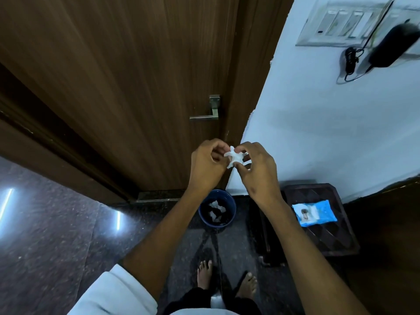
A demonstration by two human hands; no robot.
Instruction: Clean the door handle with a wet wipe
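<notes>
A crumpled white wet wipe (235, 156) is pinched between the fingertips of my left hand (205, 165) and my right hand (258, 169), held in front of me below the door handle. The metal lever handle (205, 117) sits on the brown wooden door (127, 83), near its right edge, a little above and left of the wipe. Neither hand touches the handle. A blue wet-wipe packet (313, 212) lies on a dark stool to the lower right.
A blue bin (217, 209) holding used white wipes stands on the floor below my hands. The dark stool (329, 237) is against the white wall (329, 121). A switch panel (347, 22) and black cable hang at upper right. My bare feet (204, 273) stand on dark granite.
</notes>
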